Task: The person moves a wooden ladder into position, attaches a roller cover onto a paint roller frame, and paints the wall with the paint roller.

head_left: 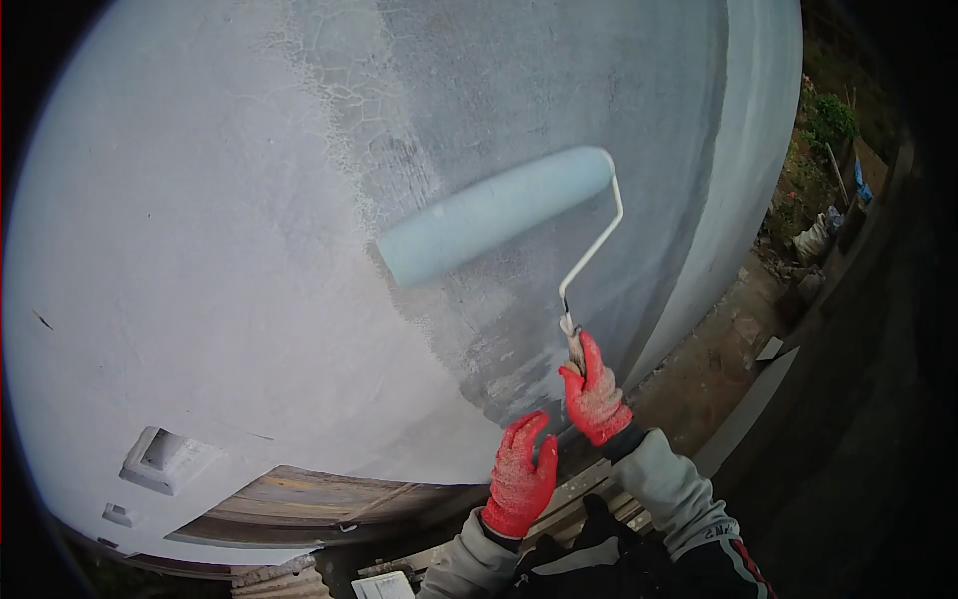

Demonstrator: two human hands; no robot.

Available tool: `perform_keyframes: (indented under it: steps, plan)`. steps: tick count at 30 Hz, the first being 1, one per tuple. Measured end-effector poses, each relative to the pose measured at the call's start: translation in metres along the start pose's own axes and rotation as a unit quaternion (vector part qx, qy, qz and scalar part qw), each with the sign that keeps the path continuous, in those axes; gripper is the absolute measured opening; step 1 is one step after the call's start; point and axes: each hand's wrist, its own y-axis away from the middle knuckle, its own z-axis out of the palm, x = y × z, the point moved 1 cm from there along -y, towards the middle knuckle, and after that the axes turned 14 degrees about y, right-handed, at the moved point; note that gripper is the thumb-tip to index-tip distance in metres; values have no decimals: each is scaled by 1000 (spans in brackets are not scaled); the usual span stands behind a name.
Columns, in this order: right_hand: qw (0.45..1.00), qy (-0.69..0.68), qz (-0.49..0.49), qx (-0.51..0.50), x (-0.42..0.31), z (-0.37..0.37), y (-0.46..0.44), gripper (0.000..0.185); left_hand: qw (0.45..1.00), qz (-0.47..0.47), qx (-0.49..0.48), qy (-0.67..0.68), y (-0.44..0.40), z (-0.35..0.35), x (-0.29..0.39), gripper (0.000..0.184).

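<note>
A paint roller (pixel 499 212) with a long pale-blue sleeve and a bent white wire frame lies against the grey wall (pixel 559 70). My right hand (pixel 597 399), in a red glove smeared with paint, is wrapped round the roller's handle below the frame. Lower and to the left, my left hand (pixel 521 474) wears a matching red glove. Its fingers are partly curled with a gap between thumb and fingers, and it holds nothing. Whitish paint covers the wall's left part (pixel 200 250), while a darker, patchy grey shows around the roller.
A wooden-framed opening (pixel 299 499) and a small square recess (pixel 165 459) sit low on the wall at left. Far below on the right, a ground strip (pixel 718 339) runs past debris, sacks (pixel 813 240) and plants (pixel 830 120). Planks lie beneath my arms.
</note>
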Motion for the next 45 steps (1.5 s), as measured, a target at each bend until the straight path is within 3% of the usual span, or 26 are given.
perform_keyframes:
  steps: [1,5,7,11,15,17,19,22,23,25,27,30,31,34,35,37,42,43,45]
  plan:
    - [999,24,-25,13,21,9,19,52,1000,-20,8,8,2,5,-6,33]
    - [993,59,60,-84,80,20,109,53,993,-119,3,17,19,25,-32,33]
    - [981,73,112,-140,91,17,119,53,985,-171,-18,4,27,36,-44,35]
    - [989,49,73,-121,61,-4,83,53,979,-203,-35,13,10,51,-47,37]
    - [996,-29,16,-89,18,-23,24,52,980,-166,-12,113,-23,65,-46,38]
    - [994,-48,12,-97,20,-24,17,52,945,-186,35,268,-38,68,-43,43]
    - [997,-8,-20,-79,34,-14,26,54,926,-210,42,312,-47,70,-34,42]
    - [992,22,29,-124,83,7,80,57,893,-333,46,300,-35,81,-50,37]
    - [991,21,33,-124,87,7,95,57,892,-337,44,298,-29,85,-58,37]
    - [972,42,127,-190,91,4,124,60,871,-432,7,233,-7,93,-84,31]
    - [962,49,174,-204,85,0,130,60,873,-440,-18,211,2,96,-92,23]
    - [968,-48,163,-184,61,-17,115,55,828,-376,53,413,-1,99,-90,16]
    - [968,-47,174,-176,56,-20,108,55,826,-383,42,412,-7,99,-82,16]
    - [990,-81,61,-102,47,-22,95,54,847,-329,50,415,-31,90,-61,14]
    - [990,-83,63,-97,46,-23,91,54,845,-321,53,423,-39,86,-55,13]
    - [925,-193,219,-244,45,-22,88,57,846,-311,56,430,-40,80,-58,12]
    - [992,-104,41,-51,83,30,129,57,824,-331,43,458,-9,82,-108,11]
    - [992,-106,34,-55,89,35,143,57,817,-359,49,449,2,84,-118,11]
    - [985,-46,133,-95,102,43,168,50,814,-364,80,445,19,89,-136,11]
